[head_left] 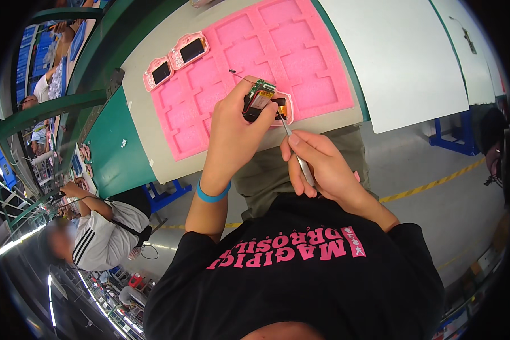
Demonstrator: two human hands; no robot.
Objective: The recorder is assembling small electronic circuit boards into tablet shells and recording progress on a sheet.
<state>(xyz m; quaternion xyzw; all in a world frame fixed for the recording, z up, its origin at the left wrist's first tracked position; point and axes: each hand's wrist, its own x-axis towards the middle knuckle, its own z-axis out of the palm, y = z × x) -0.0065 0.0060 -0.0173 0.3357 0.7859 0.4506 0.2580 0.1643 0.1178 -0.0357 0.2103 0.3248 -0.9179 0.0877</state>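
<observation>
My left hand (232,133), with a blue band at the wrist, grips a small green circuit board (264,85) with a battery-like block and dark parts, between thumb and fingers. A thin wire with a dark tip (232,72) sticks out from it. Beside the board, partly hidden by my thumb, is a pink-rimmed casing (290,107) with an orange flat strip inside. My right hand (326,161) is closed round metal tweezers (303,163). Their points reach into the casing near the orange strip. Whether they touch it, I cannot tell.
Under my hands lies a pink foam tray (345,93) with several recesses. Two pink casings with dark screens (191,51) (161,72) sit at its far left. White sheets (402,62) cover the table to the right. A person in a white striped shirt (105,238) works at left.
</observation>
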